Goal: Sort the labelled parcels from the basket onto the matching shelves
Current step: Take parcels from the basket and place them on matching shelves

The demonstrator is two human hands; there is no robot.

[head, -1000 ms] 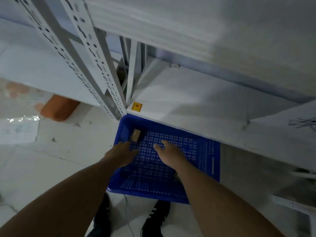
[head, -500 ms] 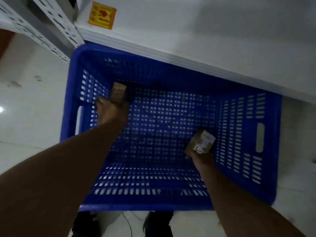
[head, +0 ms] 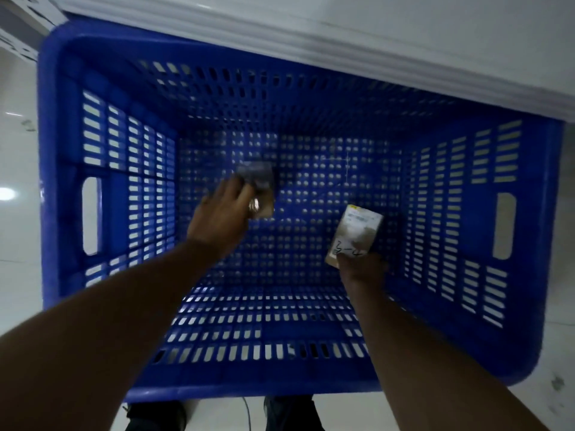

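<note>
Both arms are down in the blue basket (head: 46,157). The right grip (head: 361,270) is clamped on the bottom of a labelled parcel (head: 356,231), handwriting up, near the right wall. The left grip (head: 221,219) is curled round a second parcel (head: 259,180) mid-basket, too blurry to read. A white shelf (head: 404,42) edge overhangs the far rim.

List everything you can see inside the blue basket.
Two parcels: a blurred parcel gripped by the left hand, a labelled parcel held by the right hand. The arms cover part of the basket floor, so that part is unseen.
</note>
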